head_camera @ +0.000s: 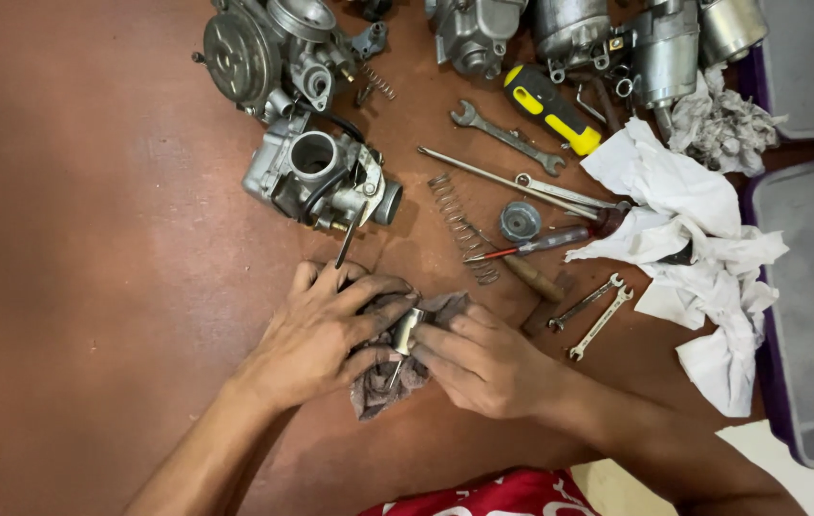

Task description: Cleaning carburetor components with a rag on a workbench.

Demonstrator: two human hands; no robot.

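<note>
No pkgs, labels, signs or screens in view.

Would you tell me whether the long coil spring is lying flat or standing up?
Lying flat: the coil spring stretches lengthwise on the table.

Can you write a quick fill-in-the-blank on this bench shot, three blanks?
1. Both hands, left hand and right hand, hold a small metal cylinder over a grey ____.
2. The screwdriver near the top has a black and ____ handle.
3. The long coil spring lies to the ____ of the carburetor.

Missing: rag; yellow; right
</note>
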